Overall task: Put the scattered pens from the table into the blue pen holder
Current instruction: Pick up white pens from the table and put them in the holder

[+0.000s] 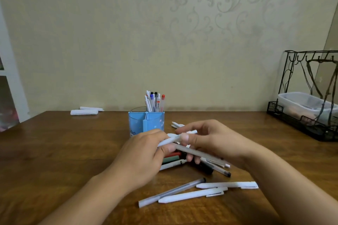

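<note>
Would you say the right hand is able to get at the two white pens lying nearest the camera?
Probably yes: the white pens lie uncovered just below the right hand, though its grip is full of gathered pens.

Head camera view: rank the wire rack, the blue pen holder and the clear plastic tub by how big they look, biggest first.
1. Wire rack, clearly largest.
2. Clear plastic tub inside it.
3. Blue pen holder.
Tub versus holder is unsure: the tub is partly cut off at the frame edge.

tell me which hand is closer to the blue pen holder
Left. The left hand sits just in front of the blue pen holder, overlapping its lower edge in view. The right hand is off to the holder's right, a bit farther away.
</note>
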